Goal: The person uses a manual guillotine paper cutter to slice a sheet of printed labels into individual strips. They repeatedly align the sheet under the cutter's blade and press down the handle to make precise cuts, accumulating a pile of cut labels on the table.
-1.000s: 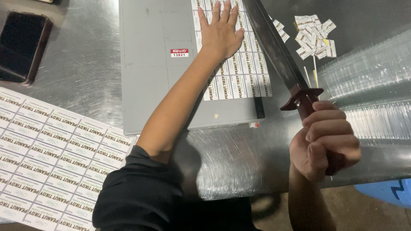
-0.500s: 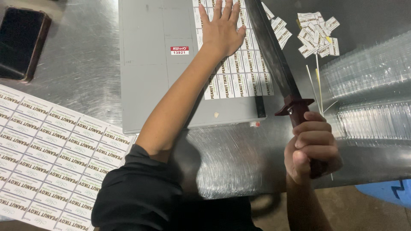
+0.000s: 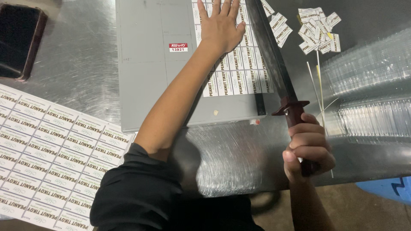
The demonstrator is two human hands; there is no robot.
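A grey paper cutter [image 3: 150, 77] lies on a steel table. On its right part rests a sheet of white labels [image 3: 239, 77]. My left hand [image 3: 220, 28] presses flat on that sheet, fingers spread. The cutter's long dark blade arm [image 3: 269, 55] runs along the sheet's right edge. My right hand [image 3: 306, 147] is closed around its dark red handle [image 3: 293, 112] near the table's front edge. A pile of cut labels [image 3: 317, 30] lies to the right of the blade.
A large uncut label sheet [image 3: 47, 158] covers the table's left front. A dark phone [image 3: 17, 40] lies at the far left. Clear plastic sleeves [image 3: 368, 94] lie at the right. Thin paper strips [image 3: 317, 81] lie beside the blade. A blue thing [image 3: 385, 188] shows below the table edge.
The blade arm and my right hand on its handle have come lower and nearer the cutter's edge. My left hand stays pressed on the label sheet.
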